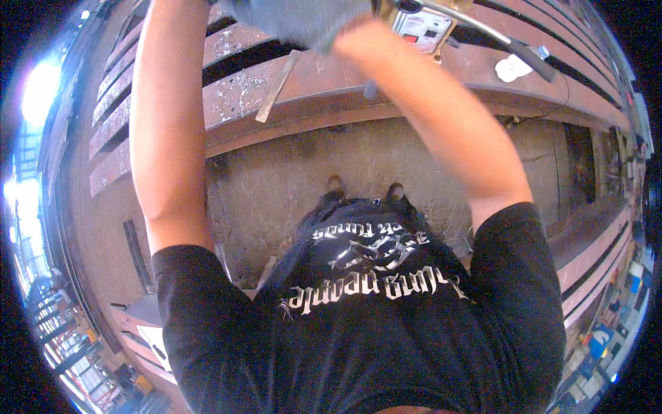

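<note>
White blackletter-style lettering, upside down in this view, runs across the front of the person's black T-shirt, set above and below a white emblem. At the top edge, a control panel in a beige frame carries small printed marks too fine to make out, a red switch and a dark square part. A metal rod with a black grip slants past it to the right. Beside that grip lies a white rounded thing; whether it is a container, or holds anything, cannot be told. The right hand is covered by, or lost in, a grey cloth-like thing, too blurred to tell a glove from a rag. This grey thing sits at the top edge, over the slatted reddish-brown bench and just left of the control panel. Whether the right fingers are spread or pressed together cannot be told. The bare left forearm runs up out of view, its hand beyond the edge and its grip unseen. A thin flat strip lies slantwise on the bench between the forearms, and a pair of shoes stands on the floor below.
</note>
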`<action>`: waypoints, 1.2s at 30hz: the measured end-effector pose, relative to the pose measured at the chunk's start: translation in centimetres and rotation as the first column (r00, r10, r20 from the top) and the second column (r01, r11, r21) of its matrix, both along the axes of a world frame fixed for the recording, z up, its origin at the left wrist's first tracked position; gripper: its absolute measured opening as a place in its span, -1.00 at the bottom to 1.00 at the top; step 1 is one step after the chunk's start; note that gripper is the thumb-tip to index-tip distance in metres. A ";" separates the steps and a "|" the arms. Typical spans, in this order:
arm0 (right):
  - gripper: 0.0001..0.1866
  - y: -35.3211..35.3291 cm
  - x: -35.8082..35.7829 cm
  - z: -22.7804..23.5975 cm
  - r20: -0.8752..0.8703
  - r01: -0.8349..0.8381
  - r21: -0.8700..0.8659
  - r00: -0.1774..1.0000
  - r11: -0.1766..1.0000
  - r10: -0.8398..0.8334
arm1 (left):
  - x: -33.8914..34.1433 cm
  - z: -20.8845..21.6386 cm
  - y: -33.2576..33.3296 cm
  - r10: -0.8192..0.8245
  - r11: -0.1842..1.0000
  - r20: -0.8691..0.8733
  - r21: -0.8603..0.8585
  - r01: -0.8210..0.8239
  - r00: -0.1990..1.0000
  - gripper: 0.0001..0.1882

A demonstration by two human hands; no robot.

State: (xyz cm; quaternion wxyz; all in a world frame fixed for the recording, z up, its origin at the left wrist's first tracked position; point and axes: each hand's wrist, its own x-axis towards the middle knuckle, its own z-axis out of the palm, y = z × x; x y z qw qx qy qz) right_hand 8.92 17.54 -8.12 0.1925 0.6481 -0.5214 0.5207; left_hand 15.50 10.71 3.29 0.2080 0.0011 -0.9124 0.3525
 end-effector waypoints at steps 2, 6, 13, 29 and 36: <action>-0.60 2.4 -0.7 -2.6 -0.141 0.048 -0.153 0.987 0.987 -0.070 | -1.0 -0.5 2.5 0.180 0.935 0.138 0.284 -0.213 0.974 -0.60; -0.49 12.7 -3.6 -11.2 -0.197 -0.011 0.145 0.980 0.989 0.039 | -1.7 -0.5 6.4 0.470 0.406 0.228 0.802 -0.438 0.853 -0.51; -0.73 24.4 -25.7 -28.0 0.531 0.450 0.547 0.466 0.706 -0.708 | -2.6 -0.1 8.0 0.609 0.235 0.347 0.780 -0.580 0.713 -0.48; -0.08 26.8 -43.2 -25.1 0.475 0.486 0.523 0.516 0.700 -0.713 | -1.9 -0.5 8.1 0.648 0.139 0.351 0.818 -0.558 0.676 -0.39; -0.39 29.2 -30.3 -29.8 0.853 -0.001 0.339 0.423 0.941 -0.307 | -1.5 0.0 8.4 0.638 0.172 0.347 0.806 -0.566 0.687 -0.38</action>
